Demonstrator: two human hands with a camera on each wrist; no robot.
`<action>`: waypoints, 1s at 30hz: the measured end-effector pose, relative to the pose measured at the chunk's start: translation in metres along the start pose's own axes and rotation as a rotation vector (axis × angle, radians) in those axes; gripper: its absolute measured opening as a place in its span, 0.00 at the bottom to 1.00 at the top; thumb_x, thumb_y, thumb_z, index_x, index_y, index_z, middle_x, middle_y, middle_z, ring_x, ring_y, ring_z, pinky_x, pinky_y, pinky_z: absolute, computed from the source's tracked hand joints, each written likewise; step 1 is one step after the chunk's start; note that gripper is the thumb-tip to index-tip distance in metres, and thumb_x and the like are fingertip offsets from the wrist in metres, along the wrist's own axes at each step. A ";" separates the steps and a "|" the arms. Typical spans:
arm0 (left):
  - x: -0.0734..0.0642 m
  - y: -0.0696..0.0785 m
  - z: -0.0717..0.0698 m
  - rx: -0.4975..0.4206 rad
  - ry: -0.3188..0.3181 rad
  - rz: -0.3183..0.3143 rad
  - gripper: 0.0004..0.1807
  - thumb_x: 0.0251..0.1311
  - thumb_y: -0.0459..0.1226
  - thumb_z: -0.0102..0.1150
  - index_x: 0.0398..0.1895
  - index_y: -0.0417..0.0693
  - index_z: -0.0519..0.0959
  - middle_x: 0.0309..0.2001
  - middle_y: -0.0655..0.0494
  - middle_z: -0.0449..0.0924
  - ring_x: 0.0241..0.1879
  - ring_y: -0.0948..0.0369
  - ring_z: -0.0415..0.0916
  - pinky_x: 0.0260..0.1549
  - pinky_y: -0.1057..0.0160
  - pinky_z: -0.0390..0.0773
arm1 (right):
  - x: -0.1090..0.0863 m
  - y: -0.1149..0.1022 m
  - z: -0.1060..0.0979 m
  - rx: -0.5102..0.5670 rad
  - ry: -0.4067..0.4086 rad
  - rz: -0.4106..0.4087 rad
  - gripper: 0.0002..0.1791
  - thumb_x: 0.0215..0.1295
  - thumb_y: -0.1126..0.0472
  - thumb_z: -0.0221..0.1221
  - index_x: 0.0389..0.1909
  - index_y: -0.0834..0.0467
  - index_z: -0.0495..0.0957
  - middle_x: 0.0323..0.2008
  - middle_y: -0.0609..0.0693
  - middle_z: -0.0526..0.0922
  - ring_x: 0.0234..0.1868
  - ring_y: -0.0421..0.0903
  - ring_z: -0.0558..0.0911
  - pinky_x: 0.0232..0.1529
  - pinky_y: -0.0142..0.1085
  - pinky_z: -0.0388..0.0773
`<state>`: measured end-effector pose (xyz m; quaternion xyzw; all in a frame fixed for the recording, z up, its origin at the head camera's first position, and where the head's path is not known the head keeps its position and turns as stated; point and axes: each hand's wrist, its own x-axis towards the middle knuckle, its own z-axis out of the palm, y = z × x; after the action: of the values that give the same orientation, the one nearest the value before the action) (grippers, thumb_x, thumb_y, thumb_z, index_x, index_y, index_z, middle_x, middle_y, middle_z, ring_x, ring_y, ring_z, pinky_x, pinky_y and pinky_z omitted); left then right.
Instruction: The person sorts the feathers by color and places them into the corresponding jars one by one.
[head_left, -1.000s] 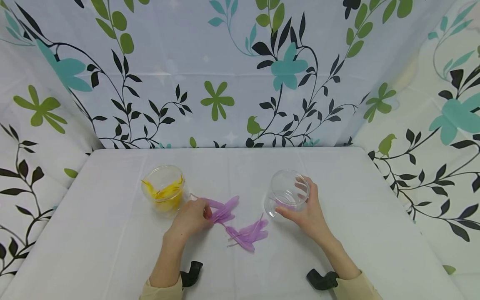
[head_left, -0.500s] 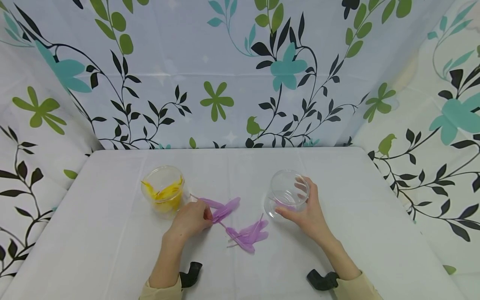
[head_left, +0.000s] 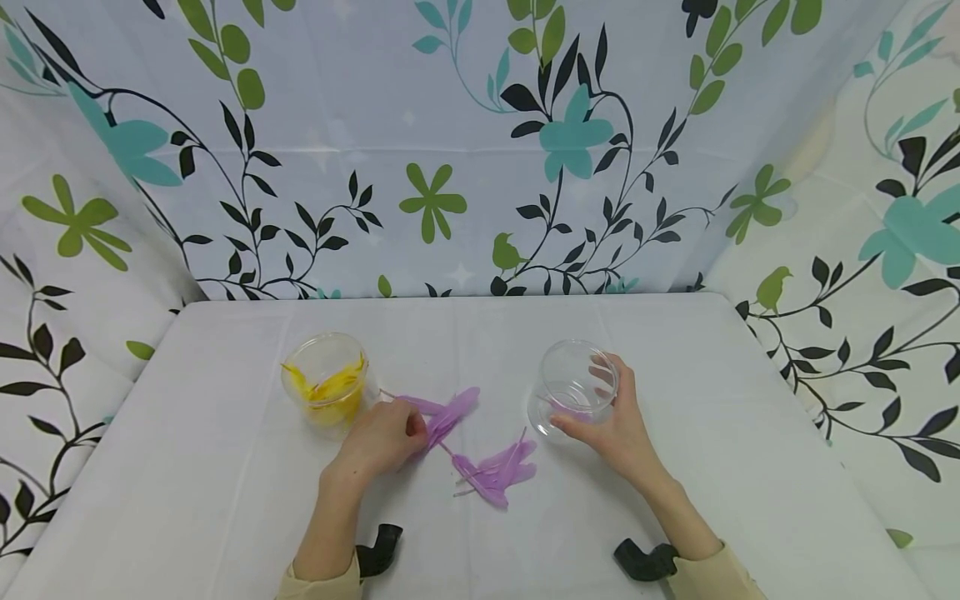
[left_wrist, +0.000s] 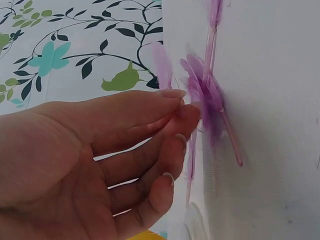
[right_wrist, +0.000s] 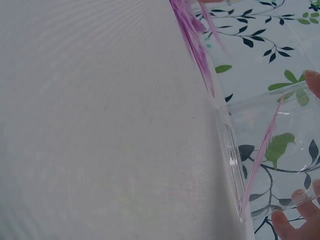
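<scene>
Thumb and index finger of my left hand [head_left: 381, 437] pinch a purple feather [left_wrist: 162, 65], whose vane stands up past the fingertips in the left wrist view. More purple feathers lie beside those fingertips, and another small bunch of purple feathers [head_left: 497, 477] is on the white table between my hands. My right hand [head_left: 624, 425] grips a clear cup [head_left: 576, 373] from its right side, thumb in front and fingers behind. One purple feather [right_wrist: 261, 155] leans inside this cup, as the right wrist view shows.
Left of my left hand stands a second clear cup [head_left: 311, 417] holding yellow feathers [head_left: 333, 387]. The white table [head_left: 465, 342] ends at a leaf-patterned cloth [head_left: 450, 125] behind and at both sides. Black curved pieces [head_left: 381, 550] sit at each wrist.
The purple feather in my left hand has tilted up and lifted a little from the others. My right hand and its cup have stayed put.
</scene>
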<state>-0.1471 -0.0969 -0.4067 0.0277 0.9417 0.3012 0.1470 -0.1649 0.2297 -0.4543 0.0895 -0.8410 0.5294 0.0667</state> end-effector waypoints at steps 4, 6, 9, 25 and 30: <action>0.001 0.001 0.000 -0.029 0.016 0.012 0.03 0.63 0.36 0.64 0.37 0.47 0.82 0.29 0.57 0.78 0.28 0.60 0.72 0.29 0.65 0.78 | 0.000 0.002 0.000 -0.003 -0.002 -0.003 0.59 0.47 0.57 0.78 0.75 0.49 0.49 0.70 0.59 0.62 0.70 0.60 0.65 0.67 0.64 0.63; 0.002 0.002 0.000 -0.040 0.024 0.014 0.05 0.64 0.37 0.65 0.40 0.47 0.84 0.30 0.57 0.79 0.30 0.60 0.72 0.32 0.64 0.79 | 0.000 0.003 0.000 -0.003 -0.003 -0.003 0.59 0.47 0.57 0.78 0.75 0.49 0.48 0.70 0.60 0.62 0.69 0.60 0.65 0.67 0.64 0.63; 0.002 0.004 0.000 -0.059 0.032 0.019 0.08 0.65 0.38 0.64 0.44 0.48 0.85 0.32 0.59 0.80 0.32 0.60 0.72 0.35 0.63 0.80 | 0.000 0.002 0.000 -0.002 -0.002 -0.003 0.59 0.47 0.56 0.78 0.74 0.49 0.49 0.70 0.60 0.62 0.69 0.60 0.65 0.67 0.64 0.64; 0.002 0.021 0.001 -0.191 0.118 0.160 0.07 0.70 0.41 0.59 0.43 0.50 0.83 0.33 0.55 0.82 0.31 0.62 0.71 0.34 0.65 0.76 | 0.000 0.005 0.000 -0.001 0.003 -0.024 0.59 0.47 0.58 0.78 0.74 0.48 0.49 0.70 0.58 0.62 0.70 0.58 0.65 0.68 0.62 0.64; 0.001 0.032 0.003 -0.240 0.170 0.182 0.09 0.70 0.44 0.59 0.43 0.51 0.83 0.29 0.56 0.78 0.29 0.61 0.70 0.30 0.67 0.73 | 0.000 0.005 0.000 -0.003 0.002 -0.025 0.59 0.47 0.57 0.78 0.74 0.48 0.49 0.70 0.58 0.62 0.71 0.58 0.65 0.68 0.62 0.64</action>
<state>-0.1482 -0.0694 -0.3909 0.0694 0.9017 0.4247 0.0411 -0.1662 0.2322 -0.4588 0.0992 -0.8406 0.5273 0.0743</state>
